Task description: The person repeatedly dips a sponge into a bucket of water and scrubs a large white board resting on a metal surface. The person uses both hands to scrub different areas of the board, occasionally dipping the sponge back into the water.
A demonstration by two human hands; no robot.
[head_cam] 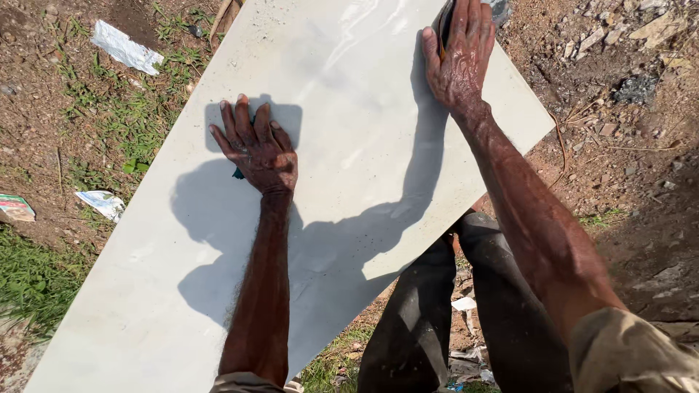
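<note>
A large glossy white tile (pixel 349 109) lies tilted across my legs and the ground. My left hand (pixel 256 148) presses flat on its middle, fingers spread, with a small teal thing (pixel 238 173) peeking out under the palm. My right hand (pixel 460 52) reaches to the tile's far right edge and closes over a dark tool (pixel 444 25) with an orange streak. Most of that tool is hidden by the fingers. My shadow falls across the lower half of the tile.
Bare brown earth with stones (pixel 619 44) lies to the right. Patchy grass (pixel 124 124) and scraps of white and printed litter (pixel 125 48) lie to the left. My dark trousers (pixel 437 313) show below the tile.
</note>
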